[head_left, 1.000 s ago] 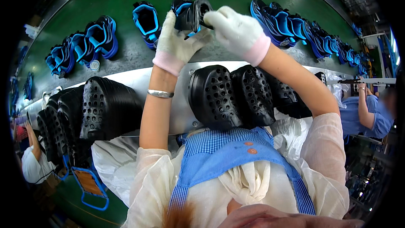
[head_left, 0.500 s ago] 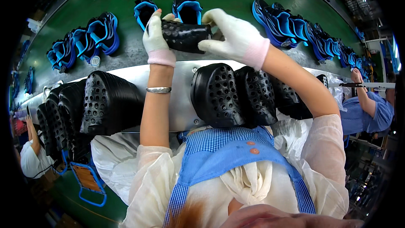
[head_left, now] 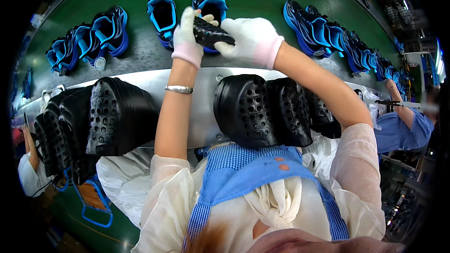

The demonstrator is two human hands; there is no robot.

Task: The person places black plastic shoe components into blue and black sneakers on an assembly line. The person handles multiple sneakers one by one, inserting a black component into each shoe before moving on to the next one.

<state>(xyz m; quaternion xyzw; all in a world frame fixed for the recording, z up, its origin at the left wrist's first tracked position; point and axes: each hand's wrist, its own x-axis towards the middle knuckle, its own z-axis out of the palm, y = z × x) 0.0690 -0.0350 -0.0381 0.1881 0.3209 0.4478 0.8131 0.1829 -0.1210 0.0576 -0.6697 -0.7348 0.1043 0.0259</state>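
Note:
A black plastic shoe insert (head_left: 209,34), dotted with holes, is held between my gloved hands above the work surface. My left hand (head_left: 187,36) grips its left end, thumb and fingers around it. My right hand (head_left: 251,39) is wrapped over its right end, thumb along the near side. Just beyond the insert stands a black and blue sneaker (head_left: 212,5), its opening toward me and partly hidden by my hands. Left of it is another sneaker (head_left: 162,15) with a light blue lining, its opening bare of any insert.
Nested stacks of black inserts stand along the near ledge, one stack (head_left: 115,117) at left and another (head_left: 246,112) at right. More sneakers line the green surface, a left group (head_left: 110,30) and a right row (head_left: 311,28). A co-worker's arm (head_left: 401,103) shows at far right.
The insert has moved up and turned, now showing less of its length. My right hand, previously spread at its end, has closed on it. My left hand has shifted right.

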